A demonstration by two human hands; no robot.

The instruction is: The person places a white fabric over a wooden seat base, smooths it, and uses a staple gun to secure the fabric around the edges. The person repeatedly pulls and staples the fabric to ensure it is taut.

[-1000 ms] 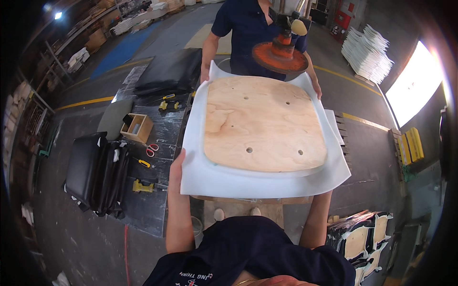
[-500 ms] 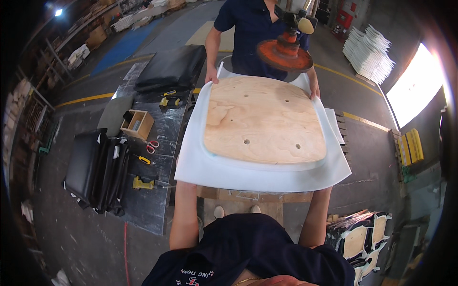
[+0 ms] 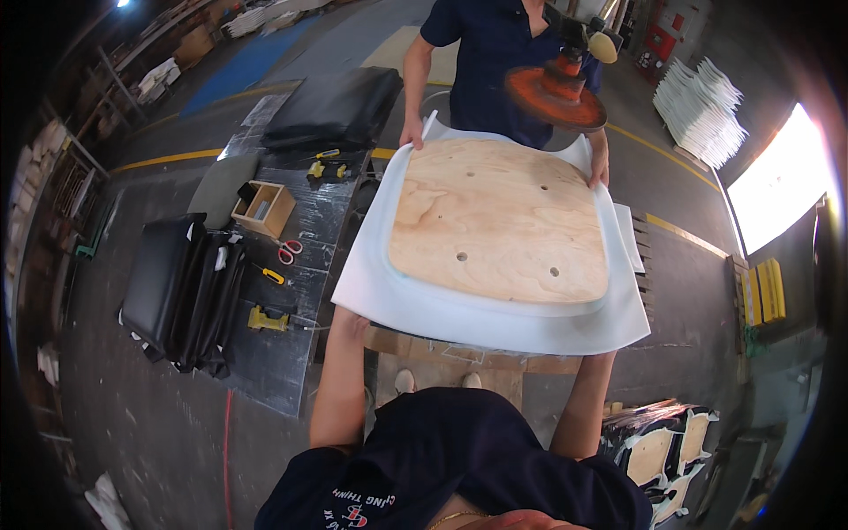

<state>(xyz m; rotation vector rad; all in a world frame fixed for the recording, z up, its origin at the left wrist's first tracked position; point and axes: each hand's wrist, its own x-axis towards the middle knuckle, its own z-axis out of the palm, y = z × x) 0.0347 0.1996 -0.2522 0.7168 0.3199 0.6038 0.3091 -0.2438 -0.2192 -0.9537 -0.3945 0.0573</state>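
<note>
Both hands are reaching under the white foam sheet (image 3: 495,322), their grip hidden beneath its near edge, plywood panel (image 3: 499,221) lying on top.

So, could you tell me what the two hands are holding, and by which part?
Both hands hold the white foam sheet under the plywood seat board by its near edge: left hand at the near-left corner, right hand hidden beneath the near-right.

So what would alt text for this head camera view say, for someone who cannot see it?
Seen from above, a rounded square plywood panel with drilled holes lies on a wider white foam sheet over a wooden stand. The person's left hand meets its near edge; the right hand is hidden beneath. Opposite, a co-worker in dark blue holds the far corners.
</note>
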